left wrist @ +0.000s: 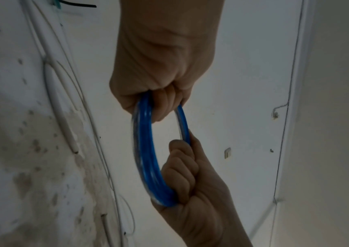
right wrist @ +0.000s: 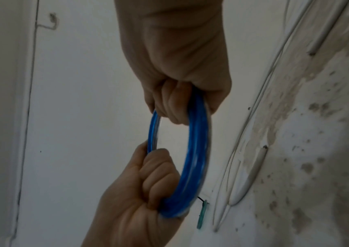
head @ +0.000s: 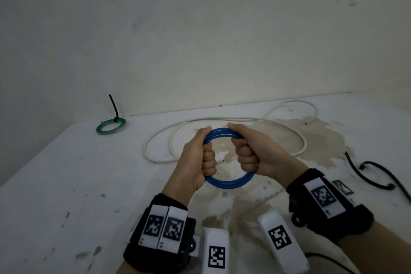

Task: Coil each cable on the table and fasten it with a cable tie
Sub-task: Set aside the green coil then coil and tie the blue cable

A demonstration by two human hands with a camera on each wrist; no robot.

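A blue cable coil [head: 229,183] is held up over the white table [head: 66,184], near its middle. My left hand [head: 201,159] grips the coil's left side in a fist, and my right hand [head: 249,154] grips its right side the same way. In the left wrist view, the left hand [left wrist: 160,75] closes over the top of the blue coil [left wrist: 146,150] and the right hand [left wrist: 194,188] holds its lower end. The right wrist view mirrors this: right hand [right wrist: 182,70], blue coil [right wrist: 196,158], left hand [right wrist: 143,188]. No tie shows on the blue coil.
A green coil [head: 110,126] bound with a black tie lies at the far left by the wall. A loose white cable [head: 222,119] sprawls across the back of the table behind my hands. Black cable ties [head: 378,176] lie at the right edge. The tabletop is stained brown.
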